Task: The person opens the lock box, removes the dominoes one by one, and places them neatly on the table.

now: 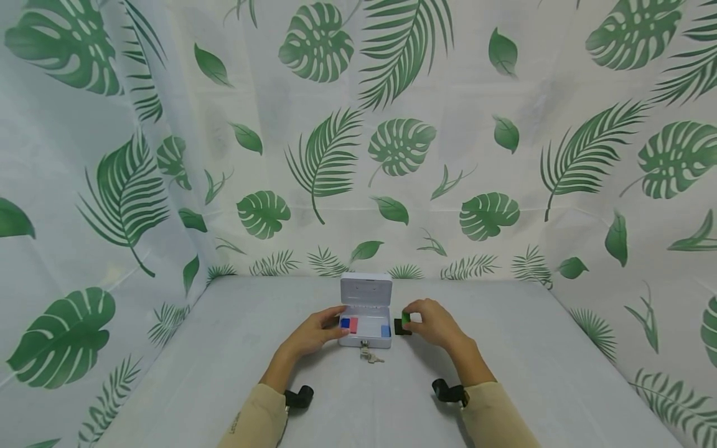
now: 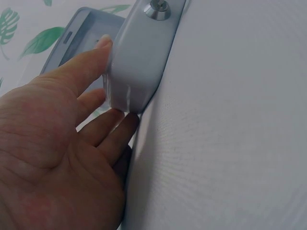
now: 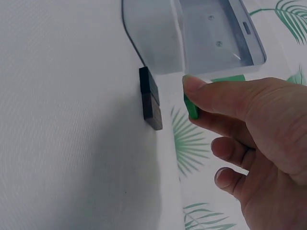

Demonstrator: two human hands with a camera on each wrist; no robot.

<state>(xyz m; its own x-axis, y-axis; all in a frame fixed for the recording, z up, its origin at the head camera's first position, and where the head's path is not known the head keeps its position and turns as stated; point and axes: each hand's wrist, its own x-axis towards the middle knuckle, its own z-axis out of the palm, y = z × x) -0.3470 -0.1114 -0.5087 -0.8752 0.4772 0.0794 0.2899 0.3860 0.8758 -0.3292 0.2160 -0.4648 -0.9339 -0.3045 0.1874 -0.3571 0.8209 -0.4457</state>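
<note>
A small white cash box (image 1: 351,341) stands with its lid (image 1: 366,292) raised. Inside lie a dark blue block (image 1: 345,323) and a pink block (image 1: 353,326) at the left, and a light blue block (image 1: 386,331) at the right. My left hand (image 1: 315,330) holds the box's left end, thumb on the upper edge and fingers against the outer side wall. Just right of the box, my right hand (image 1: 438,322) pinches a green block (image 3: 192,108) between thumb and index finger. Two dark blocks (image 3: 150,98) lie end to end on the table beneath it.
Keys (image 1: 372,357) hang from the lock on the box's front. The pale table (image 1: 370,410) ends at a leaf-printed curtain (image 1: 336,143) behind the box. Black wrist cameras (image 1: 299,397) sit on both forearms.
</note>
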